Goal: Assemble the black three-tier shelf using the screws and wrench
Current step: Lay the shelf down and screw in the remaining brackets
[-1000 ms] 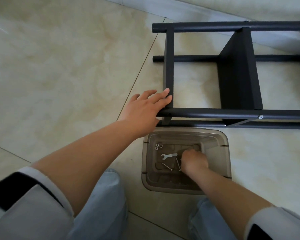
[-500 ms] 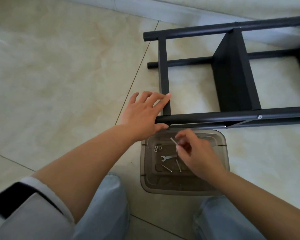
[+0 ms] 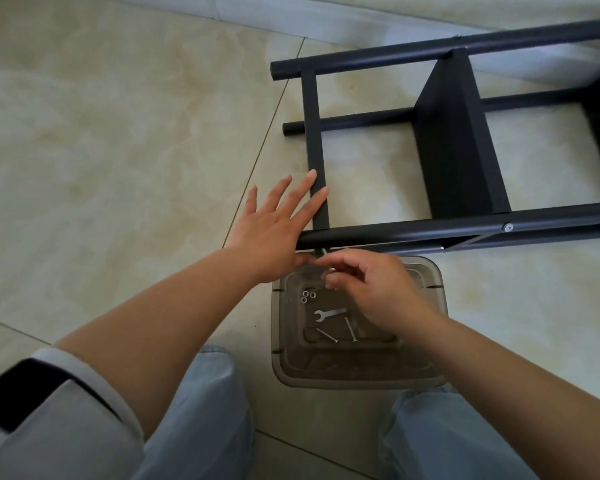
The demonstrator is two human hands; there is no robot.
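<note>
Head view: a screw is being brought to the shelf frame's lower-left corner.

Left hand (image 3: 274,233), fingers flat and apart, steadies the matte black shelf (image 3: 458,143) lying on glossy tile at upper right; right hand (image 3: 371,289) pinches a slim metal screw (image 3: 327,262). Next, likely threading it in, then fetching the flat wrench (image 3: 329,313) from the smoky plastic tray (image 3: 357,379).

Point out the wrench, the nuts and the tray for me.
wrench (image 3: 329,314): head view, middle of its flat handle.
nuts (image 3: 308,296): head view, centre of the small cluster.
tray (image 3: 442,317): head view, its right rim.
</note>
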